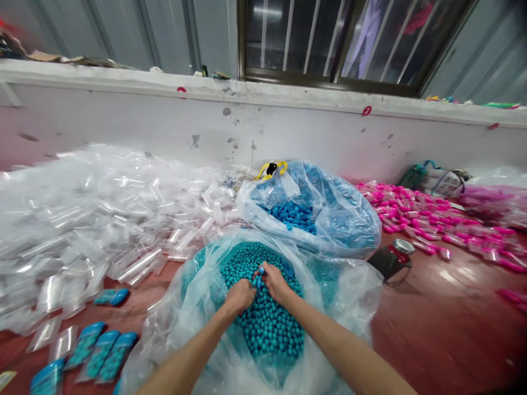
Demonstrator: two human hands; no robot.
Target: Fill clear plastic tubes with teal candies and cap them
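An open plastic bag (164,323) full of small teal balls (274,332) lies in front of me. Over the balls, my right hand (274,281) pinches a small blue piece (259,277) between its fingertips. Close beside it on the left, my left hand (241,296) is closed, with its fingertips near that blue piece; what it grips is hidden. Several clear packs with blue caps and teal balls inside (117,356) lie on the red surface at the lower left.
Clear plastic tubes (123,203) are heaped at the left. Behind the balls sits a bag of blue pieces (349,219). A dark jar with a silver lid (393,260) stands to its right, near scattered pink packs (436,216). A white wall (288,134) runs behind.
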